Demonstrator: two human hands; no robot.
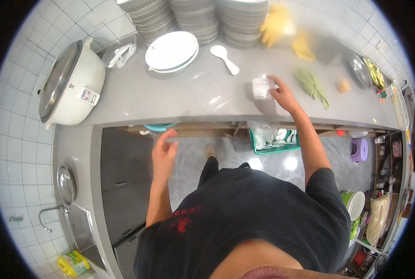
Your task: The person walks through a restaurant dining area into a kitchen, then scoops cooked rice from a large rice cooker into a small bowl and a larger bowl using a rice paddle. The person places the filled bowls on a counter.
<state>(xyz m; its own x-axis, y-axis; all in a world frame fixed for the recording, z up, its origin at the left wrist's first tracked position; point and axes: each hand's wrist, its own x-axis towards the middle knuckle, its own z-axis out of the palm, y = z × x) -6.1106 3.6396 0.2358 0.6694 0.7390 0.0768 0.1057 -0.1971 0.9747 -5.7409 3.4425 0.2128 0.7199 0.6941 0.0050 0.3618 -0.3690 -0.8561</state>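
Observation:
My right hand (pixel 280 91) reaches over the grey counter (pixel 179 101), its fingers and thumb on the right side of a small white squarish object (pixel 261 88). Blur hides exactly what that object is. Below the counter's front edge, my left hand (pixel 164 153) is raised with nothing in it, fingers bent and apart. A white serving spoon (pixel 224 59) lies on the counter beyond the white object. To the left of the spoon are stacked white oval plates (pixel 172 50). A crumpled green cloth (pixel 310 85) lies right of my right hand.
Tall plate stacks (pixel 193 21) line the wall. A rice cooker (pixel 75 87) stands left, beside a clear tub (pixel 121 52) with white spoons. Yellow rubber gloves (pixel 277 24) lie at the back right. Under the counter sits a green basket (pixel 275 150) of spoons; a purple stool (pixel 359 150) stands right.

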